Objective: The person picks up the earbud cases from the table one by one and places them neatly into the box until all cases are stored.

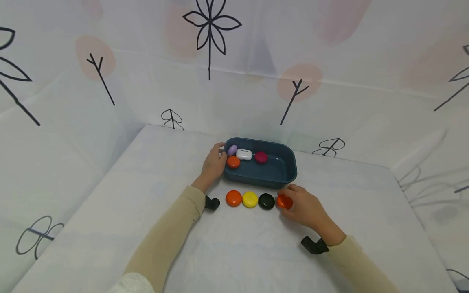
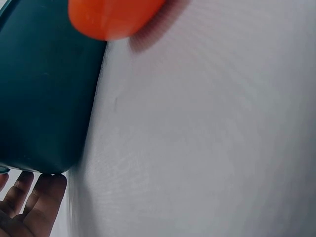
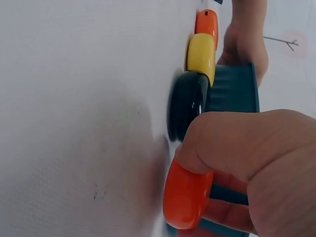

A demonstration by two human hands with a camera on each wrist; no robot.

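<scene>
A dark teal tray (image 1: 256, 180) stands near the back of the table. My left hand (image 1: 214, 165) is at its left end, and in the left wrist view the straight fingers (image 2: 45, 200) touch the outer wall. My right hand (image 1: 305, 207) pinches a glossy orange disc (image 3: 187, 195) between thumb and fingers, in front of the tray's right corner. To its left, in a row, lie a blackish disc (image 1: 266, 201), a yellow disc (image 1: 250, 199) and an orange-red disc (image 1: 233, 198).
Inside the tray, toward its left, are a purple oval piece (image 1: 232, 150), a white piece (image 1: 244, 154), an orange disc (image 1: 233, 162) and a crimson disc (image 1: 261, 157). A pale cloth covers the table (image 1: 238, 252); a patterned curtain (image 1: 249, 97) hangs behind.
</scene>
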